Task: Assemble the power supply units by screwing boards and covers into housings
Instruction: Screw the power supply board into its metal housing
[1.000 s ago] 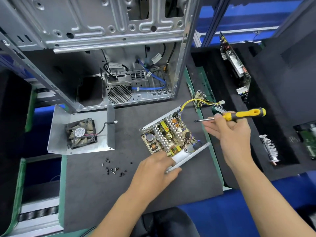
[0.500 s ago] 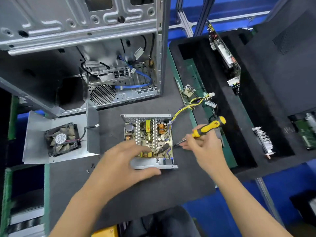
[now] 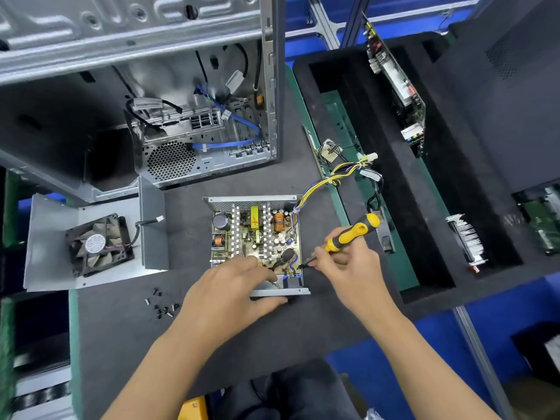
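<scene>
At board's near-right corner: screwdriver tip; handle slants up-right.

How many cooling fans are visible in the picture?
1. The black fan sits on the grey metal cover, left of the power supply board. Others may be hidden inside the computer case.
</scene>
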The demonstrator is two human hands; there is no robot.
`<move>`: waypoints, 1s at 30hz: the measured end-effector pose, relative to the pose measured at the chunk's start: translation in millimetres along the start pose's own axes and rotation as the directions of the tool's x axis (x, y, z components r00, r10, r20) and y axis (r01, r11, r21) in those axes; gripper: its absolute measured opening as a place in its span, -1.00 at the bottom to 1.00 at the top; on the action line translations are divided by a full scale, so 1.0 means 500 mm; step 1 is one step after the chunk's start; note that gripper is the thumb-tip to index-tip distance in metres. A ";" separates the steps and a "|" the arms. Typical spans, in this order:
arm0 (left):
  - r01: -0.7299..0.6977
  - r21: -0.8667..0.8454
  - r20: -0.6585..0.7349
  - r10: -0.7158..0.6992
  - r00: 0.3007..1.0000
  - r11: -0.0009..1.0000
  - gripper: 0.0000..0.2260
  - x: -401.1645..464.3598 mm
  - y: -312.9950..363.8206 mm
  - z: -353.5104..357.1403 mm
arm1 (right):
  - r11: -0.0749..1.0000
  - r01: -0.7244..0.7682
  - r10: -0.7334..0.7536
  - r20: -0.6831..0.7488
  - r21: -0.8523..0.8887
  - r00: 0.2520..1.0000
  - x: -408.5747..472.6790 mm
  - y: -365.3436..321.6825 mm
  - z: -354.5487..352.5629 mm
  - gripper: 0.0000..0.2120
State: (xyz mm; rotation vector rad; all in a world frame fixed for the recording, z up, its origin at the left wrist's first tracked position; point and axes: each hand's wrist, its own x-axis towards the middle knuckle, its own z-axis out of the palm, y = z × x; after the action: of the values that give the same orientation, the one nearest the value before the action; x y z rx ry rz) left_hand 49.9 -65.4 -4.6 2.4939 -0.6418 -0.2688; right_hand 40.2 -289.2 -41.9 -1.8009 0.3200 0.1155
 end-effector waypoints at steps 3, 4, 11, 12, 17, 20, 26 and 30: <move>0.007 -0.011 -0.001 -0.007 1.000 1.000 -0.78 -0.001 -0.001 0.001 | 1.000 -0.002 0.002 0.003 0.008 1.000 0.001 -0.001 -0.001 -0.70; 0.004 -0.011 -0.005 -0.004 1.000 1.000 -0.78 0.000 -0.002 0.001 | 1.000 0.000 0.000 0.002 0.008 1.000 0.001 -0.001 -0.002 -0.69; 0.007 -0.019 -0.020 -0.007 1.000 1.000 -0.74 0.000 -0.004 0.007 | 0.999 0.018 -0.017 0.024 -0.042 1.000 -0.004 -0.003 0.000 -0.70; 0.013 -0.018 -0.022 -0.013 1.000 1.000 -0.73 -0.001 -0.004 0.007 | 0.997 0.031 -0.028 0.034 -0.066 0.999 -0.006 -0.005 0.000 -0.71; 0.019 -0.035 0.005 -0.019 1.000 0.999 -0.65 -0.001 -0.004 0.006 | 0.948 0.183 -0.161 0.105 -0.260 0.981 -0.011 -0.019 0.006 -0.84; 0.094 -0.137 0.024 -0.091 0.996 0.986 -0.45 0.000 0.001 0.001 | 0.879 0.287 -0.234 0.180 -0.381 0.955 -0.018 -0.030 0.001 -0.83; -0.130 -0.254 -0.243 0.067 0.968 0.958 -0.55 0.034 0.062 0.001 | 0.696 0.423 -0.255 0.351 -0.580 0.901 -0.029 -0.063 -0.001 -0.76; -0.207 -0.204 -0.373 0.120 0.920 0.957 -0.75 0.052 0.074 0.020 | 0.682 0.396 -0.177 0.387 -0.615 0.905 -0.027 -0.088 0.001 -0.71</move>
State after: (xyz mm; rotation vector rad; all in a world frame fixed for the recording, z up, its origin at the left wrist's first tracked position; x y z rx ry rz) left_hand 55.1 -110.1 6.0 2.1629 -0.6201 0.1624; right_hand 39.5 -276.9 2.4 -2.5102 -0.2863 0.3095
